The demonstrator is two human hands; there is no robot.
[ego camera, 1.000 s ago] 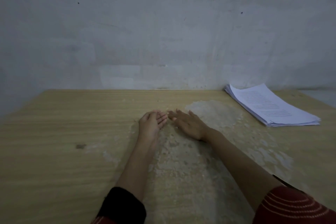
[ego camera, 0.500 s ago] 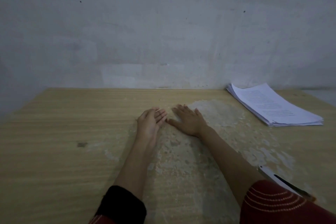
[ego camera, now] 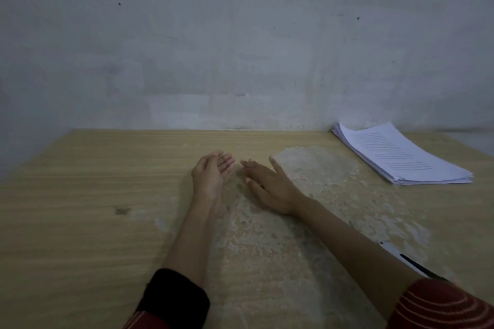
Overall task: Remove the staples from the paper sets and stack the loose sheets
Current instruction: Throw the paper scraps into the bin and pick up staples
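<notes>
- The table (ego camera: pixel 80 222) has a large worn, flaky patch down its middle, right under both hands; I'd guess pulled staples could get lost against that mottled surface, or sheets could catch on it
- The paper stack (ego camera: pixel 401 157) lies at the far right corner, close to the wall (ego camera: pixel 240 35) and well apart from both hands; nothing stands between, but a long reach could push its unevenly fanned edges further askew
- The right hand (ego camera: pixel 270 187) lies palm down on the patch, fingers spread and released, holding nothing; its fingertips are blurred
- The left hand (ego camera: pixel 211 179) stands on its edge just beside it, fingers loosely cupped, nothing in them that I can see
- A white and black object (ego camera: pixel 401 256) peeks out beside the right forearm; it is mostly hidden, so I can't tell what it is, and an elbow could knock it
</notes>
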